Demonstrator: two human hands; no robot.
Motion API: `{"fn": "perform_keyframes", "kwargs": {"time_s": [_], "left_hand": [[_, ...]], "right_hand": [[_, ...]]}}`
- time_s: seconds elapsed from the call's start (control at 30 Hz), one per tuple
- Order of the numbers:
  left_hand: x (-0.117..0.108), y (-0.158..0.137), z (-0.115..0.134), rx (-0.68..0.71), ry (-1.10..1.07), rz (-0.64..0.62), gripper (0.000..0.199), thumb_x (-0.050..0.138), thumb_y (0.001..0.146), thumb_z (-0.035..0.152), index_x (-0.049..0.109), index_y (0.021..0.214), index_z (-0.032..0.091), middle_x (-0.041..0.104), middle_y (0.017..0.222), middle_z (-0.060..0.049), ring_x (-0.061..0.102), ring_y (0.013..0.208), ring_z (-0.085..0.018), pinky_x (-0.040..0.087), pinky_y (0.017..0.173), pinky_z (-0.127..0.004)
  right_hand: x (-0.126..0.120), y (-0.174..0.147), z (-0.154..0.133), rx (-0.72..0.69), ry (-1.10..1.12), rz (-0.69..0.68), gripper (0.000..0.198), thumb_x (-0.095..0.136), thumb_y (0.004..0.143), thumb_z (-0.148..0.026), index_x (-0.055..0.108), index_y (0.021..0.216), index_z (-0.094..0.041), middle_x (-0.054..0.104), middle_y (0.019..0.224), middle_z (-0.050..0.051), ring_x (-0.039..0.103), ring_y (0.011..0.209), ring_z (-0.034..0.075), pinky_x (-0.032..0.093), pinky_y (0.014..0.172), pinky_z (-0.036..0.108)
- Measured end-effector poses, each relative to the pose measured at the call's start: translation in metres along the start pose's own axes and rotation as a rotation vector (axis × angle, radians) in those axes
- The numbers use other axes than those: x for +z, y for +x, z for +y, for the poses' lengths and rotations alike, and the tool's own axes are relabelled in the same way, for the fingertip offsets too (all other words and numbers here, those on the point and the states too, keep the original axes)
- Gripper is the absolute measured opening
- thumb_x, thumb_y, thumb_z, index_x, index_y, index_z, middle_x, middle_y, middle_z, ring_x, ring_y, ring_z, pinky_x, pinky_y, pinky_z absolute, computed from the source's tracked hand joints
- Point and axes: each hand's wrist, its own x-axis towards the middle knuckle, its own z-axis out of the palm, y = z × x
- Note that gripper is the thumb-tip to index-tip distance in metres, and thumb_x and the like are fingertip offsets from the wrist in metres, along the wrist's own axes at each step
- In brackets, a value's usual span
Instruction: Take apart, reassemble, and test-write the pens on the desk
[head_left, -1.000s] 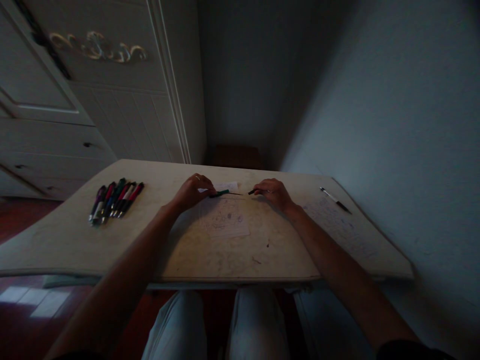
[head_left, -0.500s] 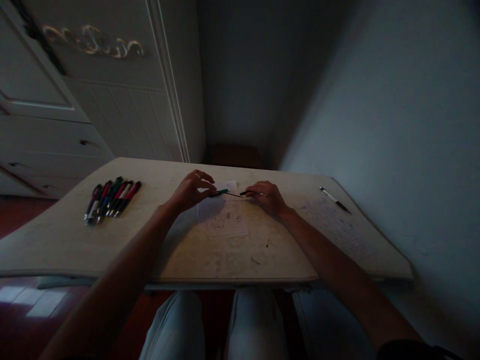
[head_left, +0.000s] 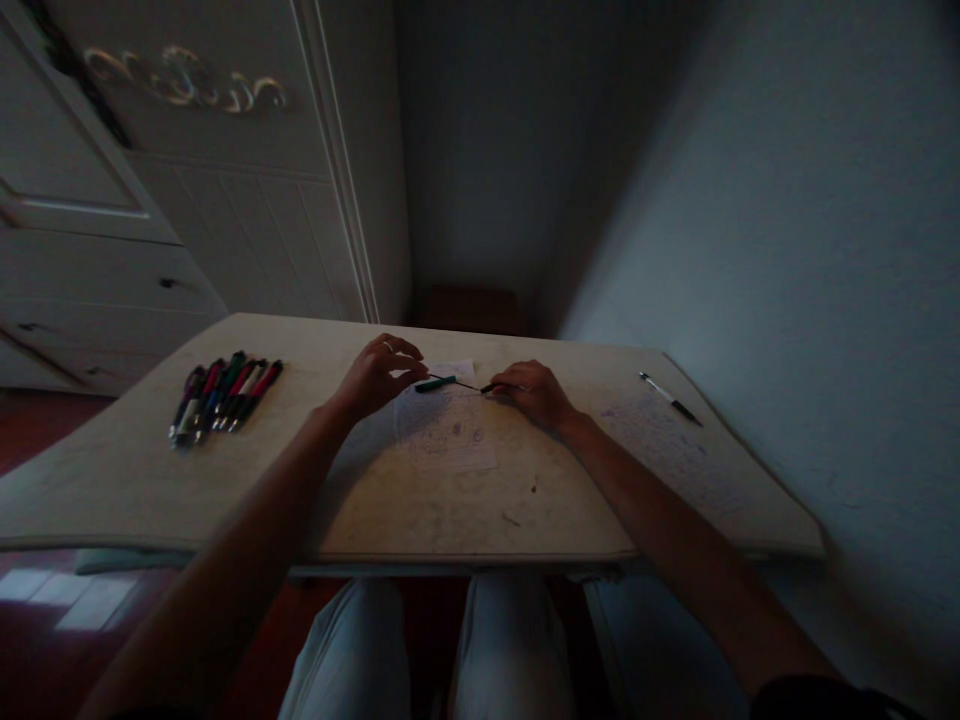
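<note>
My left hand (head_left: 379, 378) is above the far part of a scribbled paper sheet (head_left: 442, 445), thumb and fingertips pinching one end of a thin dark pen refill (head_left: 468, 386). The refill slants rightward to a short black pen part (head_left: 488, 388), which sticks out of the closed fingers of my right hand (head_left: 534, 393). Whether the refill sits inside that part or only touches it, I cannot tell. A teal-green pen barrel (head_left: 436, 384) lies on the sheet under the refill, apart from my fingers.
Several pens (head_left: 225, 395) lie side by side at the table's left. A white-and-black pen (head_left: 670, 398) lies to the right, past a patch of blue ink scribbles (head_left: 660, 445). A wall (head_left: 825, 300) borders the table's right side; a white cabinet (head_left: 262, 230) stands behind at left.
My left hand has shifted slightly left and up, off the teal-green barrel, which now lies in full view. The refill now shows stretched between both hands. My right hand has barely moved.
</note>
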Motion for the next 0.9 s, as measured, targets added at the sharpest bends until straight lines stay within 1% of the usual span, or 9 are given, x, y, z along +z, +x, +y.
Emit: {"fn": "perform_keyframes", "kwargs": {"time_s": [0.13, 0.23, 0.43, 0.6, 0.73, 0.83, 0.9], "left_hand": [[0.000, -0.001, -0.004, -0.002, 0.007, 0.034, 0.020, 0.068, 0.087, 0.043, 0.078, 0.082, 0.027, 0.072, 0.092, -0.005, 0.062, 0.090, -0.020, 0.050, 0.082, -0.037], [0.003, -0.001, -0.003, -0.028, 0.012, 0.050, 0.020, 0.067, 0.087, 0.043, 0.078, 0.084, 0.027, 0.073, 0.090, -0.005, 0.062, 0.088, -0.020, 0.050, 0.081, -0.038], [0.012, -0.003, 0.004, -0.056, -0.024, -0.021, 0.020, 0.066, 0.087, 0.041, 0.078, 0.081, 0.026, 0.073, 0.088, -0.005, 0.063, 0.088, -0.020, 0.051, 0.081, -0.037], [0.014, -0.005, 0.002, -0.061, -0.032, -0.077, 0.017, 0.070, 0.082, 0.040, 0.078, 0.077, 0.025, 0.072, 0.090, -0.006, 0.063, 0.088, -0.021, 0.051, 0.081, -0.037], [0.013, -0.007, -0.003, -0.057, -0.030, -0.111, 0.013, 0.073, 0.079, 0.038, 0.078, 0.081, 0.027, 0.073, 0.095, -0.005, 0.063, 0.093, -0.021, 0.051, 0.085, -0.039], [0.013, -0.007, -0.004, -0.060, -0.036, -0.125, 0.014, 0.074, 0.079, 0.039, 0.078, 0.086, 0.027, 0.073, 0.097, -0.006, 0.064, 0.094, -0.021, 0.052, 0.085, -0.039], [0.013, -0.007, -0.003, -0.063, -0.034, -0.115, 0.015, 0.073, 0.081, 0.040, 0.078, 0.084, 0.026, 0.073, 0.097, -0.006, 0.064, 0.093, -0.021, 0.052, 0.084, -0.039]], "right_hand": [[-0.001, 0.000, 0.001, 0.034, 0.032, 0.002, 0.026, 0.059, 0.094, -0.042, 0.078, 0.091, -0.023, 0.077, 0.084, 0.005, 0.069, 0.078, 0.018, 0.045, 0.076, 0.032], [0.000, -0.001, 0.002, 0.089, 0.075, 0.046, 0.024, 0.062, 0.092, -0.043, 0.079, 0.090, -0.025, 0.077, 0.085, 0.005, 0.070, 0.078, 0.019, 0.047, 0.077, 0.033], [0.002, -0.002, 0.002, 0.182, 0.176, 0.112, 0.026, 0.065, 0.088, -0.047, 0.079, 0.089, -0.027, 0.077, 0.085, 0.005, 0.070, 0.078, 0.020, 0.051, 0.075, 0.034], [0.002, -0.002, 0.000, 0.237, 0.217, 0.136, 0.025, 0.066, 0.088, -0.047, 0.080, 0.089, -0.026, 0.077, 0.085, 0.005, 0.070, 0.078, 0.021, 0.052, 0.075, 0.034], [0.003, -0.002, 0.000, 0.251, 0.247, 0.153, 0.024, 0.067, 0.088, -0.045, 0.080, 0.089, -0.025, 0.077, 0.087, 0.006, 0.070, 0.079, 0.020, 0.052, 0.075, 0.034], [0.004, -0.003, 0.001, 0.266, 0.272, 0.166, 0.024, 0.068, 0.087, -0.045, 0.079, 0.090, -0.024, 0.078, 0.090, 0.006, 0.071, 0.081, 0.021, 0.053, 0.077, 0.035], [0.005, -0.002, 0.001, 0.282, 0.285, 0.170, 0.024, 0.068, 0.086, -0.045, 0.079, 0.093, -0.025, 0.078, 0.092, 0.007, 0.071, 0.084, 0.021, 0.054, 0.079, 0.036]]}}
